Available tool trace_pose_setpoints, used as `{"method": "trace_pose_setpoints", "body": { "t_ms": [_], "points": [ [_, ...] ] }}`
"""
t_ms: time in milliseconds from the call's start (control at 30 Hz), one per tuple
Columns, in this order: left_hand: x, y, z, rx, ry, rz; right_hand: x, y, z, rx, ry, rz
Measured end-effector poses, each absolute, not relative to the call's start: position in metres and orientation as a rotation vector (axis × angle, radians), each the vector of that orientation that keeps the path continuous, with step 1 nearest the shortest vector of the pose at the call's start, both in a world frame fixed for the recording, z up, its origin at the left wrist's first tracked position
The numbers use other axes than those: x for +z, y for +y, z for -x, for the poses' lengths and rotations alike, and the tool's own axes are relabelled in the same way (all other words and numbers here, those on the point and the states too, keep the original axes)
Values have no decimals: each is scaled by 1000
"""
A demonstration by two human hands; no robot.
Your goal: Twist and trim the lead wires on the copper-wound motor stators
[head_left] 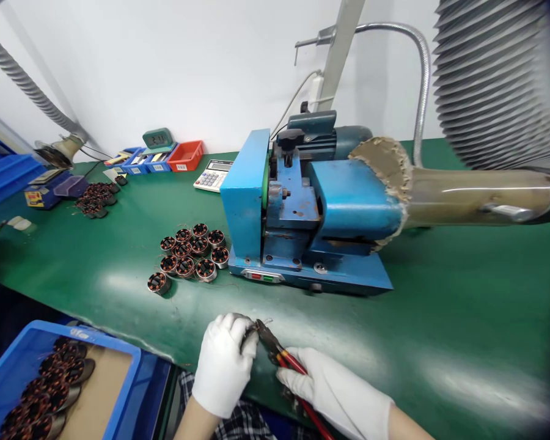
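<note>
My left hand (224, 360), in a white glove, is closed around a small motor stator (251, 330), which is mostly hidden by the fingers. In my gloved right hand (318, 382) is a pair of red-handled pliers (275, 345). The jaws of the pliers meet the edge of the stator, close to a thin wire end; whether they are closed on the wire I cannot tell. Beyond my hands, several copper-wound stators (184, 267) stand grouped on the green table (348, 336), their windings facing up.
Behind my hands sits a blue motor-driven machine (275, 226) with a duct (467, 195) on its right. At lower left, a blue crate (132, 366) holds more stators. A calculator (213, 175), small bins (186, 156), a clock (157, 139) and a stator pile (96, 198) are farther back.
</note>
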State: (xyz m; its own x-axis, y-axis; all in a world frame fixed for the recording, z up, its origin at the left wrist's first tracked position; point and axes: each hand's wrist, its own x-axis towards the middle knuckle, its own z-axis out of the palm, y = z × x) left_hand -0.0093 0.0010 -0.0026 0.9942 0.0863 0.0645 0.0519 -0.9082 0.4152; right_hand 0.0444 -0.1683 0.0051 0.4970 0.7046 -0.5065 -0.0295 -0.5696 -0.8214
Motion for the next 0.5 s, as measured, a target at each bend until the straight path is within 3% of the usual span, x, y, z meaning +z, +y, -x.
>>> {"method": "trace_pose_setpoints", "body": {
  "t_ms": [500],
  "points": [
    [-2, -1, 8, 131, 84, -2716, 2, -160, -36, 1000, -502, 2180]
  ]
}}
